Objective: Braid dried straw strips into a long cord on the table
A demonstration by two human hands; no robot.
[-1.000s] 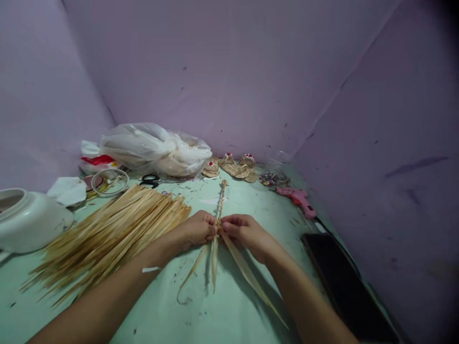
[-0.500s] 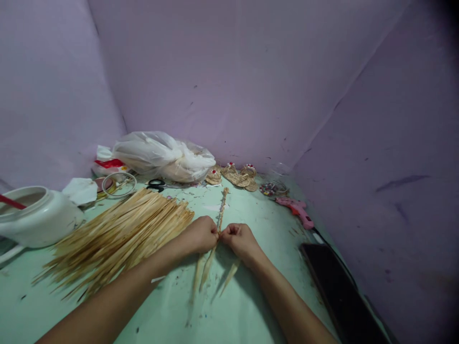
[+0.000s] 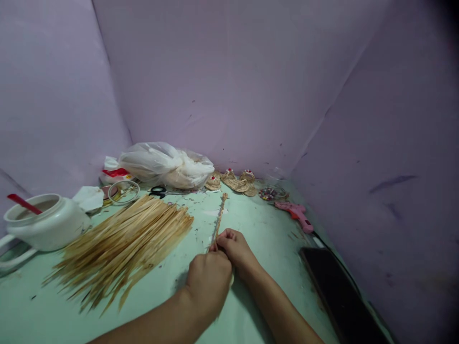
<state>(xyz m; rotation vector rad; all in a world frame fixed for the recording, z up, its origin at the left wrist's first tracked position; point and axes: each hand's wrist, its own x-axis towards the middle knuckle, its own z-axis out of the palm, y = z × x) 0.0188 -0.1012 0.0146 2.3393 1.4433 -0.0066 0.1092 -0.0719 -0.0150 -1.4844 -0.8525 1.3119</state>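
Note:
A thin braid of dried straw-coloured fibre [image 3: 221, 215] runs away from me across the pale green table, its knotted end pointing at the wall. My right hand [image 3: 234, 248] pinches the near end of this braid between thumb and fingers. Closed in front of it, nearer to me, is my left hand [image 3: 210, 282], gripping the loose strands just below the braided part. It hides most of those strands. To the left lies a wide bundle of dried fibre strips [image 3: 129, 243], apart from both hands.
A white pot [image 3: 53, 229] with a red stick stands far left. Along the wall are a knotted plastic bag [image 3: 165, 165], black scissors [image 3: 158, 191], small woven slippers [image 3: 233, 181] and beads [image 3: 268, 193]. On the right lie a pink glue gun [image 3: 296, 213] and a dark flat object [image 3: 340, 291].
My left hand has come toward me and turned over the loose strands, which now are mostly covered. The right hand still pinches the braid. The view has shifted slightly.

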